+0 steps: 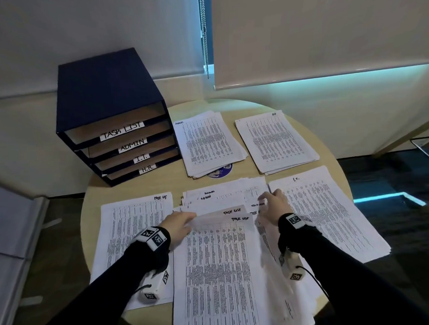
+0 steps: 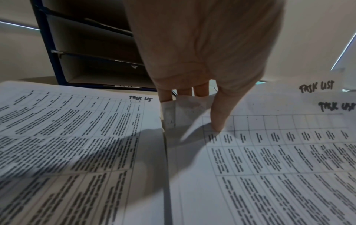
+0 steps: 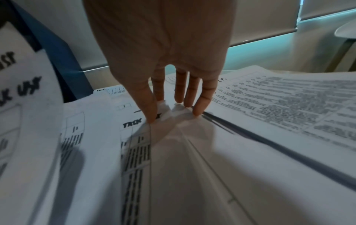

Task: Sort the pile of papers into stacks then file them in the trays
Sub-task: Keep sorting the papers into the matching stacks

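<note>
The unsorted pile (image 1: 224, 264) lies in front of me in the middle of the round table (image 1: 329, 148). Its top sheets are marked "Task List". My left hand (image 1: 186, 220) pinches the top-left corner of the top Task List sheet (image 2: 269, 152), thumb (image 2: 217, 121) on top and fingers underneath, and the corner is raised. My right hand (image 1: 266, 204) pinches the curled right corner of a pile sheet (image 3: 167, 109) between thumb and fingers (image 3: 200, 105). The dark blue tray unit (image 1: 104, 98) stands at the back left, labelled TASK LIST, ADMIN, I.T. and H.R.
Sorted stacks surround the pile: Task List (image 1: 133, 228) at left, Admin (image 1: 205, 143) at back centre, another stack (image 1: 276, 140) at back right, I.T. (image 1: 327, 214) at right. A blue round sticker (image 1: 221, 173) peeks out under the Admin stack. Window blinds hang behind the table.
</note>
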A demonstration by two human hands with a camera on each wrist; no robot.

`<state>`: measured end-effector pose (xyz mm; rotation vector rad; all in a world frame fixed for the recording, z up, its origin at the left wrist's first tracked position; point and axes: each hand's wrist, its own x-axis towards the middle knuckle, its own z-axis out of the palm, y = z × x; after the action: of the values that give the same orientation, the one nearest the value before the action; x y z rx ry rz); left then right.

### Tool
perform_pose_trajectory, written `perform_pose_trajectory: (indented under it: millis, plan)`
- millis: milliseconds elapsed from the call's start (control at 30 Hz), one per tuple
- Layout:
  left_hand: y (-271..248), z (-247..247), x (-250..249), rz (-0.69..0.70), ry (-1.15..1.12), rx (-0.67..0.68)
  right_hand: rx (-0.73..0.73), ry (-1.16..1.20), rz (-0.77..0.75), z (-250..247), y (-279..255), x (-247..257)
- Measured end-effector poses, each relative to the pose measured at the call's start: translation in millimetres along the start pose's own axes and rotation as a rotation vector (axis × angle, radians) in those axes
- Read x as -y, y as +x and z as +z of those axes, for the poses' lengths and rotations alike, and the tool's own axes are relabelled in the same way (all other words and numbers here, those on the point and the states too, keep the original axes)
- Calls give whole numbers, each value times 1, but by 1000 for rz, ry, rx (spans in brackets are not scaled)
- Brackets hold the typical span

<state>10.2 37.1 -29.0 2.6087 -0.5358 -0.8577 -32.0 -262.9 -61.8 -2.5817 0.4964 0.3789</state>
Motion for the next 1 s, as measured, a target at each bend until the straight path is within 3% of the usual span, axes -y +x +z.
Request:
perform_pose_trajectory:
  millis: [200, 367, 633, 733, 867, 933, 1000]
  plan:
    - [1, 0, 0, -38, -21, -1, -36, -98, -76, 1, -7, -4]
    - [0, -1, -1, 8, 7, -36, -96, -180, -130, 3, -16, -10]
    - [-2, -4, -7, -32, 36, -27, -201, -155, -101, 8, -37, -7]
    - [0, -7, -7, -52, 44, -30, -158, 23, -83, 8, -40, -6]
    - [0, -7, -6, -63, 19, -53, 1, 633, -44, 6, -61, -6]
    - [2, -7, -3, -78, 19, -49, 56, 676, -6, 9, -68, -9]
    - [5, -7, 0, -88, 12, -46, 7, 630, 12, 10, -69, -11]
